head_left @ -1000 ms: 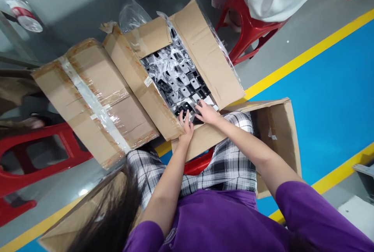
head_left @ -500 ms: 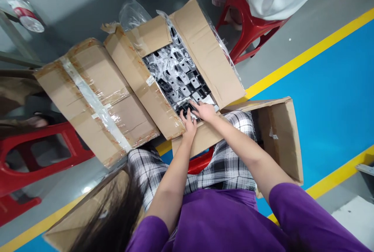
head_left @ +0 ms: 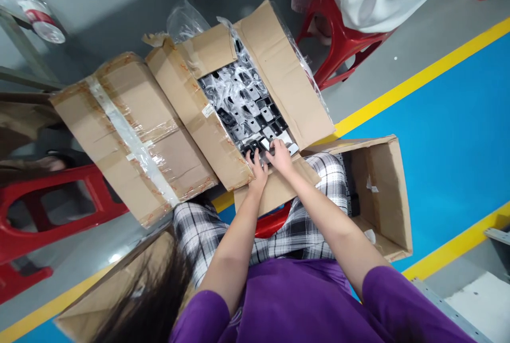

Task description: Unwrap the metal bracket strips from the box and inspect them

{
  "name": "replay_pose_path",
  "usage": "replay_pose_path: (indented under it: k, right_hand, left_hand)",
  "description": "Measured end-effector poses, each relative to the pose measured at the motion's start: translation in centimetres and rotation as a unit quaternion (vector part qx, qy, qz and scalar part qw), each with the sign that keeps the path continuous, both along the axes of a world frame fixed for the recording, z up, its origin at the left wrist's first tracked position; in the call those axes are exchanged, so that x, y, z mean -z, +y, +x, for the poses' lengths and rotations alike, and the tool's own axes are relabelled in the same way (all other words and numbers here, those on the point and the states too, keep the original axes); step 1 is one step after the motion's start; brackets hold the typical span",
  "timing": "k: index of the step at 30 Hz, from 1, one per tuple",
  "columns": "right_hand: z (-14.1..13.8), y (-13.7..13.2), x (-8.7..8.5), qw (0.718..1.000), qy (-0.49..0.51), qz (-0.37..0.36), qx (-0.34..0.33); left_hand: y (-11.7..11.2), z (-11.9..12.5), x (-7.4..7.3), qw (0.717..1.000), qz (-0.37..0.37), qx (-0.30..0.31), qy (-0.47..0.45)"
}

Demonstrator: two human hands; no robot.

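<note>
Pieces (head_left: 252,108): black and grey, packed in the open box (head_left: 195,112), some under film (head_left: 233,87).
Left hand (head_left: 260,172): fingers spread over the near pieces; I can't tell whether it grips one.
Right hand (head_left: 282,158): fingers bent, just beside the left; its grip is hidden from me.
Change: right fingers have drawn back, so I see the near corner better.

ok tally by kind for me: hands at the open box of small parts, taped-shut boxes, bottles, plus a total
Hands at the small parts: 2, left hand and right hand
Taped-shut box: 1
Bottle: 1
Total: 4
</note>
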State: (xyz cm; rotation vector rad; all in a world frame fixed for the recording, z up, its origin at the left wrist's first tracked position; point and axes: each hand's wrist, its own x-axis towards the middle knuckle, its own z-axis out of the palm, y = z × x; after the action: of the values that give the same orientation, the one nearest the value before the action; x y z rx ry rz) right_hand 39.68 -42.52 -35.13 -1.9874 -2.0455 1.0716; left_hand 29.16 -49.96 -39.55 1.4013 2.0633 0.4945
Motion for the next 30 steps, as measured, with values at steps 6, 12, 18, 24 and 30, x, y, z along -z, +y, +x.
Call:
replay_pose_path:
  k: [6,12,18,24,30]
  right_hand:
    - [0.0,0.4,0.8,0.997,-0.004,-0.041,-0.058]
    - [0.5,2.1,-0.4,0.998,-0.029,0.045,-0.023]
    - [-0.1,5.3,-0.5,0.986,-0.108,-0.001,-0.13]
    - [1.0,4.6,-0.2,0.979,-0.114,0.037,-0.165]
    - [1.9,3.3,-1.2,0.979,-0.09,0.046,-0.176]
  left_hand:
    - [0.1,-0.1,0.6,1.0,0.024,-0.006,-0.005]
    - [1.0,0.4,-0.9,0.998,0.055,-0.002,0.018]
    - [3.2,1.7,-2.5,1.0,0.002,-0.007,0.025]
    - [5.7,2.6,-3.4,0.997,-0.035,-0.037,0.059]
    - [6.3,2.1,-3.9,0.996,-0.047,0.002,0.073]
